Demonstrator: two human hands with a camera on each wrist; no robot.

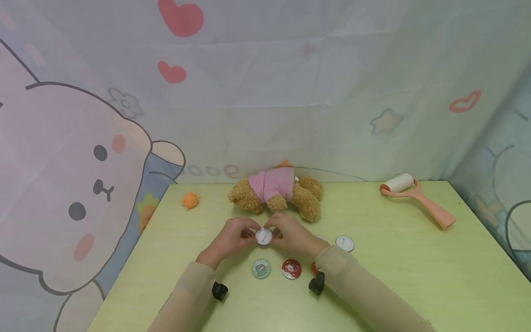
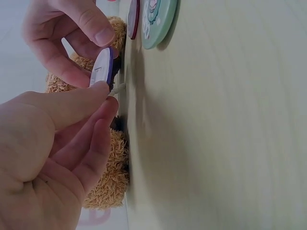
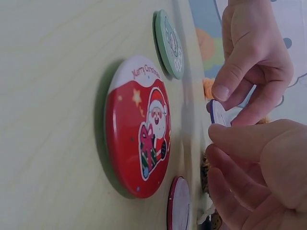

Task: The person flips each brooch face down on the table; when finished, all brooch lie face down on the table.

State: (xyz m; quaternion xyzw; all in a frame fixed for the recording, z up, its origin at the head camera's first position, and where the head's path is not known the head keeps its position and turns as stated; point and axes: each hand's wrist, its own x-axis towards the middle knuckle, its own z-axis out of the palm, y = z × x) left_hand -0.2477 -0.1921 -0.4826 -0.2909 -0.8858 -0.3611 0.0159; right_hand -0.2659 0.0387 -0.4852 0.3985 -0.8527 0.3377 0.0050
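Both hands hold one round pin badge (image 1: 263, 236), its pale back with the pin showing and a purple rim visible in the wrist views. My left hand (image 1: 232, 237) pinches its left edge between thumb and fingers. On the opposite edge, my right hand (image 1: 292, 233) pinches it likewise. The badge is raised off the table and tilted. Nearer the front lie a green badge (image 1: 261, 269) and a red badge (image 1: 292, 269), printed sides up. An orange-red badge (image 1: 314, 268) is partly hidden by the right arm. Santa appears on a red badge (image 3: 139, 129) in the right wrist view.
Behind the hands lies a brown plush toy (image 1: 278, 186) in a pink top. A white-backed badge (image 1: 345, 243) sits right of the right wrist, another partly covered beside it. An orange-handled lint roller (image 1: 419, 198) lies at back right, an orange yarn-like piece (image 1: 190, 200) at back left.
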